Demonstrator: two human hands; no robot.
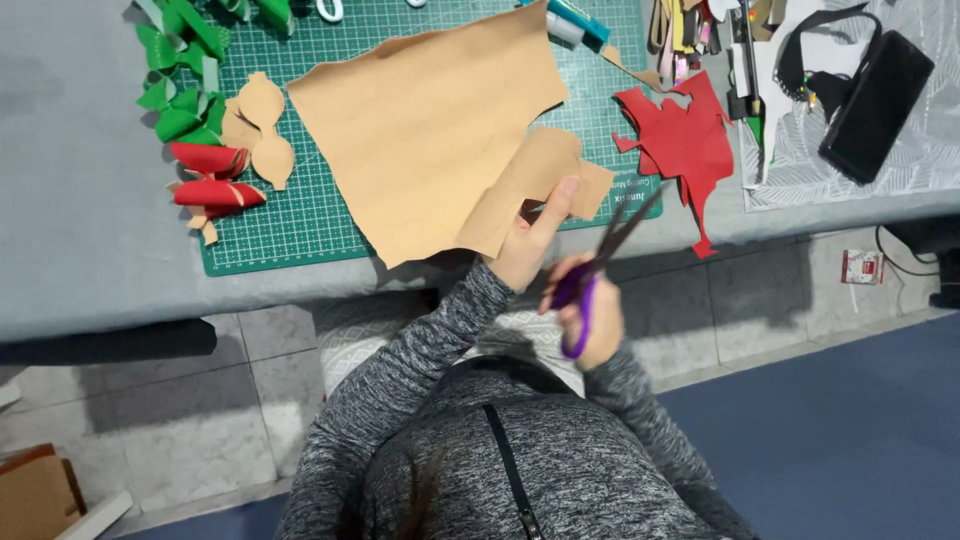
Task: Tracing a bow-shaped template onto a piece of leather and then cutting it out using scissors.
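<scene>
The scissors [600,262], purple-handled, are gripped by the right hand [592,318] and pointed up-right, blades seemingly parted. The tan sheet [430,130] is pinched by the left hand [528,248].

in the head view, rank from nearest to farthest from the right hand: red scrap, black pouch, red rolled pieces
From the right hand:
1. Red scrap, just above it on the table's near edge.
2. Black pouch, far upper right.
3. Red rolled pieces, far left on the green mat.
</scene>
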